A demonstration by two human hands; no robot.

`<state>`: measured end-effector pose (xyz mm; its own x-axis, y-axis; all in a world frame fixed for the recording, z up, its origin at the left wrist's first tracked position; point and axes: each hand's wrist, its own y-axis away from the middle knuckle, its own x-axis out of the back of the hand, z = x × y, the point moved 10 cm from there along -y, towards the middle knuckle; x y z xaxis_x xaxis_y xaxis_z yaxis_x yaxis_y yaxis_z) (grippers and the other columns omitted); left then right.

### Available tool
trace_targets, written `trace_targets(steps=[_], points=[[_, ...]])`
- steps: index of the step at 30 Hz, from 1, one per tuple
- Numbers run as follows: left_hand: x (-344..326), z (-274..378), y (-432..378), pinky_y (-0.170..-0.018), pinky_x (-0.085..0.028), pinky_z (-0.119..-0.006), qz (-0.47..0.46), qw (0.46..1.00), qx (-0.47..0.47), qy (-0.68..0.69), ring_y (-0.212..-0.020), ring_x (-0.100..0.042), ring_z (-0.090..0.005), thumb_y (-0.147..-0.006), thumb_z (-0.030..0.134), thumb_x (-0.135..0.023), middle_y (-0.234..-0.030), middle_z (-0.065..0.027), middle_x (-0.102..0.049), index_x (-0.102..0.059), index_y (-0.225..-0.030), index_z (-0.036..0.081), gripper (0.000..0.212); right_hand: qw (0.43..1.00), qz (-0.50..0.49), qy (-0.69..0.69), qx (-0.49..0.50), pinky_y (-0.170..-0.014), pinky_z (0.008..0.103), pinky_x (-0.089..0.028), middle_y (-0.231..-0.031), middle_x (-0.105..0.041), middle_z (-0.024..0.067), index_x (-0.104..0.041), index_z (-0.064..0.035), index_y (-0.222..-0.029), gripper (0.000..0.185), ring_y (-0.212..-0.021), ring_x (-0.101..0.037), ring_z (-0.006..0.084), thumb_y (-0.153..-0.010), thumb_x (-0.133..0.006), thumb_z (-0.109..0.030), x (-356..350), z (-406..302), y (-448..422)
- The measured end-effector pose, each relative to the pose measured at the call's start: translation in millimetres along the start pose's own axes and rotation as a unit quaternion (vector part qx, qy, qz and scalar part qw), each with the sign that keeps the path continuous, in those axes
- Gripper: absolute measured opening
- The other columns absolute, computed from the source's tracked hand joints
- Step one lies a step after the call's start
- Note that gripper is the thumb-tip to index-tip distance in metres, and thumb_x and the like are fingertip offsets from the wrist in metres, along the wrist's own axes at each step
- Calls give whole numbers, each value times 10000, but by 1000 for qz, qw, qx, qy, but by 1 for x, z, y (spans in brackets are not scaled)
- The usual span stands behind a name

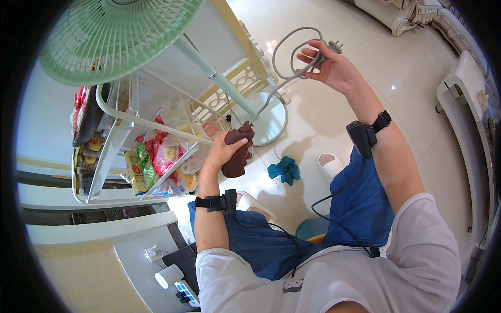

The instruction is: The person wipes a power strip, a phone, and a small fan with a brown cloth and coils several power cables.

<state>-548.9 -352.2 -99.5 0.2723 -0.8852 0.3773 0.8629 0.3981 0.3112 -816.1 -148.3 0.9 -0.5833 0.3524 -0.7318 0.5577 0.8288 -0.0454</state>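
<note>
My left hand (pixel 224 149) grips a dark brown cloth (pixel 236 156), which is wrapped about a grey power cord (pixel 274 92) near the fan's base. My right hand (pixel 327 66) is raised at the upper right and holds the cord close to its plug (pixel 334 47), with loops of cord hanging behind the fingers. The cord runs between both hands. A green standing fan (pixel 121 39) fills the upper left, its pole slanting down to a round pale base (pixel 270 117) on the tiles. On the floor between the hands and my feet lies a crumpled teal cloth (pixel 285 170).
At the left, a white wire rack (pixel 113 156) holds packaged snacks and bags beside the fan. A teal basin (pixel 311 229) is partly hidden below my legs. White furniture (pixel 462 117) stands at the right. A power strip (pixel 187 293) and white cylinder (pixel 169 276) are at the lower left.
</note>
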Motion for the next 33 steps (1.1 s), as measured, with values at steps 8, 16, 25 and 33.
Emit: trace_targets(steps=[8,16,25,33], points=[[-39,87,26,-664,-504,-293,-10,985,-113,-132,-724,-631,-145,-779,187,-753,-808,-79,-683,-660,-951,9,265,998,-44,14,-49,-962,332,-500,-1398,-453,159,-403,-50,-1379,450,-1277,-468,272,-1020,-354,-317,-28,33,-3],[-43,125,35,-652,-492,-302,49,975,-167,-138,-695,-622,-162,-754,174,-767,-758,-101,-667,-632,-903,-1,266,976,-164,-30,-138,-873,334,-526,-1378,-473,164,-407,-12,-1362,515,-1261,-486,289,-1027,-264,-376,-75,75,8],[-24,130,44,-695,-507,-288,181,955,-223,-74,-784,-660,-173,-727,76,-784,-840,-108,-682,-521,-1148,36,498,969,-204,-28,-135,-896,352,-530,-1404,-429,205,-354,16,-1392,573,-1287,-447,345,-1014,-281,-408,-97,82,6],[-29,124,39,-726,-504,-304,149,958,-243,-28,-770,-658,-176,-757,170,-773,-829,-99,-692,-622,-1108,39,404,968,-178,-8,-176,-837,371,-558,-1401,-439,189,-343,-7,-1414,606,-1278,-462,325,-1007,-281,-452,-98,105,11]])
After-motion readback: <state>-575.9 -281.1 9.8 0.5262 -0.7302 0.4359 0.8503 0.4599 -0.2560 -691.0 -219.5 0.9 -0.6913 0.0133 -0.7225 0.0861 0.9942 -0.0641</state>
